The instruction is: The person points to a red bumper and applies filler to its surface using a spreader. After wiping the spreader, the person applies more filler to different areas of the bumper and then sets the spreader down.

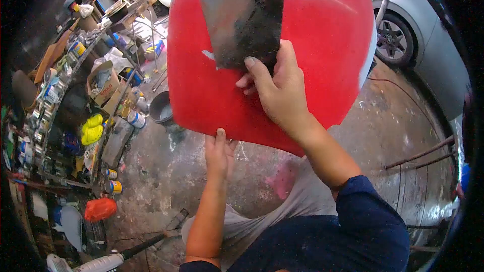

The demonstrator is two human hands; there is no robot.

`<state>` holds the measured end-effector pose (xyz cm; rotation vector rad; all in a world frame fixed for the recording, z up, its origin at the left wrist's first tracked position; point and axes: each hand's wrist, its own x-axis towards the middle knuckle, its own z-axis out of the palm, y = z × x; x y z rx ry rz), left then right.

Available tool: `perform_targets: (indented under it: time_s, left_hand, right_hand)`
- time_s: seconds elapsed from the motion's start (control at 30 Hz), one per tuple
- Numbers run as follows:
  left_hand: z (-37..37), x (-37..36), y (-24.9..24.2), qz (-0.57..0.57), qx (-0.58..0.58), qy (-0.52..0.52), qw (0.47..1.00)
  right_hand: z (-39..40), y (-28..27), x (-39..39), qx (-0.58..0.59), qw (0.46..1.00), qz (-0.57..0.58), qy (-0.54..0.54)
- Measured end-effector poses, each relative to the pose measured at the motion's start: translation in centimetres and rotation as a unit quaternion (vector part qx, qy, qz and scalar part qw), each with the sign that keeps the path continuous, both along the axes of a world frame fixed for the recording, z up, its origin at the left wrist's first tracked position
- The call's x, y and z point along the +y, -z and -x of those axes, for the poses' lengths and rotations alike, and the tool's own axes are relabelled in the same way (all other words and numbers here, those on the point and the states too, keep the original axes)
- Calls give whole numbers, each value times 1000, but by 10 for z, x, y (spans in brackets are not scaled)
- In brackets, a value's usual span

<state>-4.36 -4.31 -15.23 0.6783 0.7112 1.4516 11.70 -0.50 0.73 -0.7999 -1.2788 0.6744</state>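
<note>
One metal spreader blade is pinched at its lower edge in the grip of the right hand and laid flat on one red car panel. Bare red surface lies open above and right of that grip. The panel's lower edge is clasped by the left hand (thumb on top), below the concrete floor.

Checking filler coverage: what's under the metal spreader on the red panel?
The spreader, held by the right hand, lies flat on the red panel. A pale patch peeks out at its left edge; the rest underneath is covered.
</note>
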Motion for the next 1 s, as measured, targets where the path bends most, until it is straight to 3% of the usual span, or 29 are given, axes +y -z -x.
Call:
perform_targets:
  time_s: [0.1,0.2,0.33,0.47,0.6,0.7,0.83,0.97,1.0]
  left_hand:
    - [-2,1,0,-5,-13,0,1000]
    - [2,3,7,6,-21,10,1000]
    - [3,2,6,12,-17,13,1000]
    - [0,1,2,0,-29,13,999]
    - [4,0,0,2,-19,18,1000]
    - [4,0,1,4,-7,14,1000]
    - [1,-2,-4,10,9,6,1000]
    - [0,0,-1,0,-3,3,1000]
    - [0,0,-1,2,-4,9,1000]
  right_hand:
    - [-3,-10,-5,27,999,15,-26]
    - [1,-5,-3,-17,998,47,-26]
    - [-2,-11,-5,76,997,25,-23]
    - [2,-1,-4,-26,996,71,-49]
    - [1,-8,-3,93,996,5,0]
    - [7,-2,-4,15,998,51,-17]
    - [0,-9,-7,95,995,-7,12]
    - [4,-2,-6,40,998,48,-29]
    - [4,-2,-7,77,997,21,-15]
